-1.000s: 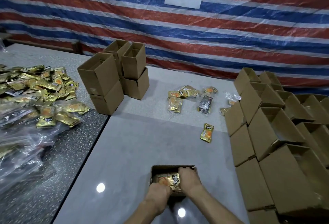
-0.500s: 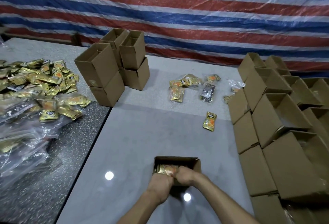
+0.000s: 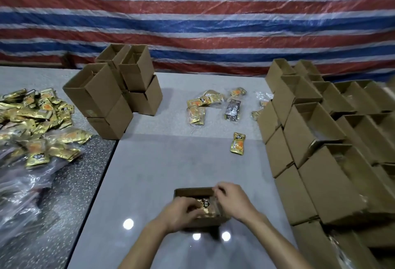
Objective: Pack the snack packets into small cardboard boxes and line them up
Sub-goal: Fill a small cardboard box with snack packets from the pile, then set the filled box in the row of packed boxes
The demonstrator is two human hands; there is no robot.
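A small open cardboard box [image 3: 193, 192] sits on the grey table near me, with gold snack packets [image 3: 205, 204] inside. My left hand [image 3: 181, 213] lies over the box's near left part, fingers curled on a gold packet in it. My right hand [image 3: 232, 200] is at the box's right side, fingertips pinched at its far right rim. One gold packet [image 3: 237, 143] lies alone further out. A small cluster of packets [image 3: 197, 109] and a dark packet [image 3: 233, 110] lie beyond it.
Rows of open cardboard boxes [image 3: 316, 132] fill the right side. A stack of empty boxes [image 3: 111, 97] stands at the back left. A heap of gold packets [image 3: 36, 123] and clear plastic bags [image 3: 19, 185] cover the dark speckled table on the left.
My right hand has moved from the packets in the box to its right far rim. My left hand stays on the packets. The view has tilted down slightly.
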